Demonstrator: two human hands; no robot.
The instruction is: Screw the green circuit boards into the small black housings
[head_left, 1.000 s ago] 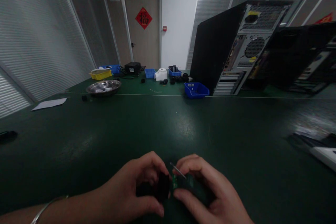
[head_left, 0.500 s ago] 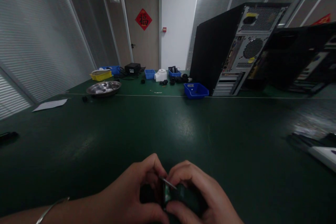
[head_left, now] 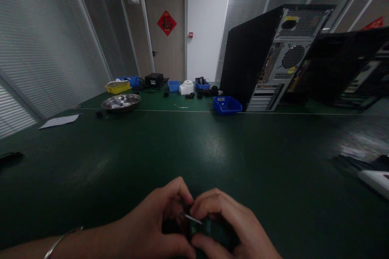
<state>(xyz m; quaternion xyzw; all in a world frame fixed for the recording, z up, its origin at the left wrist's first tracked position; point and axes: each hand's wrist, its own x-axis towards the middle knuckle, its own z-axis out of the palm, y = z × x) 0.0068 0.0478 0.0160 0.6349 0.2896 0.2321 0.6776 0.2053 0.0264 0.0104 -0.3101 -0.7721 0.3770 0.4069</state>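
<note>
My left hand (head_left: 156, 222) and my right hand (head_left: 231, 226) meet at the near edge of the dark green table (head_left: 194, 149). Between them they grip a small black part with a green circuit board (head_left: 199, 228), mostly hidden by my fingers. A thin metal strip (head_left: 191, 218) sticks out between the thumbs. My left fingers curl round the black side, my right fingers round the green side. A thin bracelet (head_left: 62, 236) is on my left wrist.
A black computer tower (head_left: 267, 56) stands at the back right beside a second dark case (head_left: 349, 68). A blue bin (head_left: 227, 104), a steel bowl (head_left: 120, 101), a yellow tray (head_left: 117, 86) and small parts lie farther back. A white sheet (head_left: 59, 121) lies left, a white device (head_left: 375, 180) right.
Both hands have drawn nearer to me and closed together over the small part, so the board and metal strip show less than before.
</note>
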